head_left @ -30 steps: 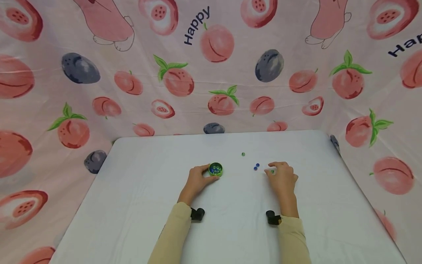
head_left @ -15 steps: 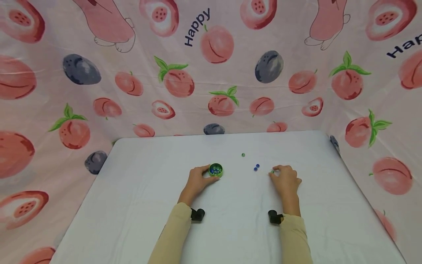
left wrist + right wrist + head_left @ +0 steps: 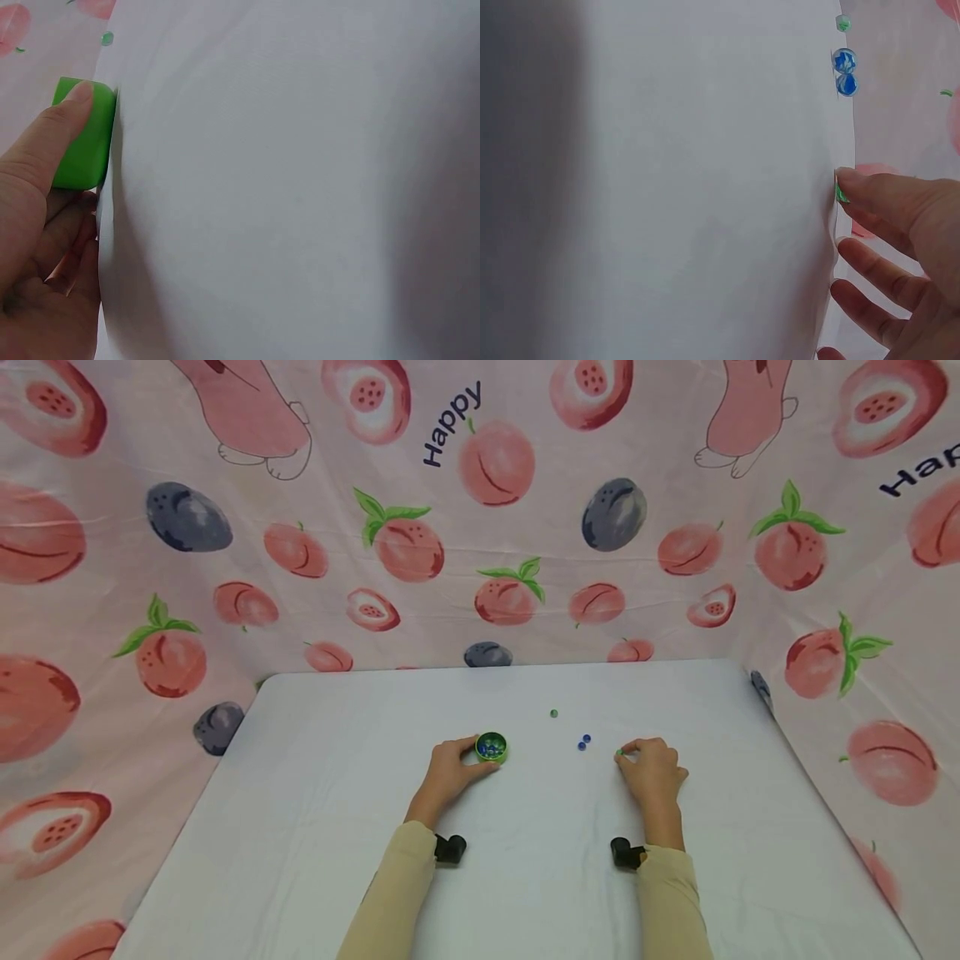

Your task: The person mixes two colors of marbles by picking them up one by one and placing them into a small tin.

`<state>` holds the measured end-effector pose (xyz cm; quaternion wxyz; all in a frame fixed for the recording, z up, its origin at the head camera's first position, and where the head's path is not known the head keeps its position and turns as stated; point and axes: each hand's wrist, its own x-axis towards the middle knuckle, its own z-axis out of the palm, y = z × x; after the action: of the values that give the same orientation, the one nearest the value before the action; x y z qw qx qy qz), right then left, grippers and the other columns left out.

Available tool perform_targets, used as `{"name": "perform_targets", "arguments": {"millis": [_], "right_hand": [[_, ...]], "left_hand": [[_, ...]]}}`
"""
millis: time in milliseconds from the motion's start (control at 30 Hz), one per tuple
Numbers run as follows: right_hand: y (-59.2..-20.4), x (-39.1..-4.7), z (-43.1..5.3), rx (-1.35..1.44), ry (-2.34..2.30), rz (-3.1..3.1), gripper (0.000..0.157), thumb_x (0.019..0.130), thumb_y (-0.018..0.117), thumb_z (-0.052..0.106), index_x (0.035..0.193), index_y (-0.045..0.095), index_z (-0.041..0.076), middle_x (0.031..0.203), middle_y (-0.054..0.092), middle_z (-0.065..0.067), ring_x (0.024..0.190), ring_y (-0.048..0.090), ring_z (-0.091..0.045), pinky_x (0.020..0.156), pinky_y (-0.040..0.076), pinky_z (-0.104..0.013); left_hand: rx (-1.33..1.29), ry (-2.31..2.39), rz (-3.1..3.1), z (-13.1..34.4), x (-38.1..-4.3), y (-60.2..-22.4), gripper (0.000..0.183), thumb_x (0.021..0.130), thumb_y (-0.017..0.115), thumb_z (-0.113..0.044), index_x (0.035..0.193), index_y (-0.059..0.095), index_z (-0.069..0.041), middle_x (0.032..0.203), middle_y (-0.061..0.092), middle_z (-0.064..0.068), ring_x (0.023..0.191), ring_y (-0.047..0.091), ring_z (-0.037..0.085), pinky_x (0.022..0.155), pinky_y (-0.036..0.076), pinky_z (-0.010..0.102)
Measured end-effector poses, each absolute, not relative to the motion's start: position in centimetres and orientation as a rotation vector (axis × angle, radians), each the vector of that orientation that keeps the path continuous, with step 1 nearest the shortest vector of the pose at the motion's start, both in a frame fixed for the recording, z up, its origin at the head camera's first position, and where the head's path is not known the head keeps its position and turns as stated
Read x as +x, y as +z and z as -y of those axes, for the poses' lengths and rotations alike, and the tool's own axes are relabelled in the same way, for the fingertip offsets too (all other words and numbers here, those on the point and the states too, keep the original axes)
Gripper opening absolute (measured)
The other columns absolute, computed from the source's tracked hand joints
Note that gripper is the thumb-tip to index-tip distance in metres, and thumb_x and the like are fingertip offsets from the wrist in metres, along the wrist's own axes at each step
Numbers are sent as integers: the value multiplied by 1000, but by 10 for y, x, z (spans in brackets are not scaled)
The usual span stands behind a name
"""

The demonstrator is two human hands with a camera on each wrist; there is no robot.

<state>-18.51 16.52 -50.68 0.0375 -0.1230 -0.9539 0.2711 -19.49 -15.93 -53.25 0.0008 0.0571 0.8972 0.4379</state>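
My left hand (image 3: 447, 774) holds a small round green bowl (image 3: 492, 760), thumb on the near side and fingers around the far side. Several blue and green marbles (image 3: 491, 749) lie inside it. In the left wrist view, the thumb presses the outer wall of the bowl (image 3: 88, 154). To the right, my right hand (image 3: 652, 774) pinches a green marble (image 3: 841, 193) between thumb and forefinger, low at the tabletop; the fingers partly cover it. Two blue marbles (image 3: 584, 742) touch each other on the table, between the bowl and my right hand.
Another green marble (image 3: 553, 713) lies farther back on the white-covered table (image 3: 525, 860). A fruit-printed cloth (image 3: 420, 635) hangs behind the table and along both sides. Dark wrist cameras (image 3: 452, 848) sit beside both sleeves.
My right hand has moved slightly right and towards me, and its thumb and forefinger have closed on the green marble. My left hand and the bowl stay in place.
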Motion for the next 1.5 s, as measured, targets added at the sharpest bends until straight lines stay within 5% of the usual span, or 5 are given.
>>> {"name": "perform_targets", "arguments": {"millis": [667,1000,1500], "right_hand": [[-502,-178,-161,-285,1124,2797,28,102,69,16,121,74,-4,140,60,-31,139,49,-51,115,39,-68],[-498,-181,-139,-145,1150,2771,27,99,73,15,119,75,-4,132,66,-29,123,61,-49,104,52,-62],[-492,-187,-94,27,1239,2721,24,96,79,15,113,78,-2,123,70,-24,114,64,-42,98,55,-56]], "left_hand": [[213,1381,-2826,161,-193,-533,66,89,88,-28,143,63,3,143,66,19,141,56,38,121,43,50],[215,1377,-2829,161,-193,-532,66,89,88,-28,142,63,3,143,66,20,141,56,38,121,43,51],[194,1379,-2816,160,-193,-533,67,89,88,-28,144,63,2,144,65,19,143,54,38,122,42,51]]}}
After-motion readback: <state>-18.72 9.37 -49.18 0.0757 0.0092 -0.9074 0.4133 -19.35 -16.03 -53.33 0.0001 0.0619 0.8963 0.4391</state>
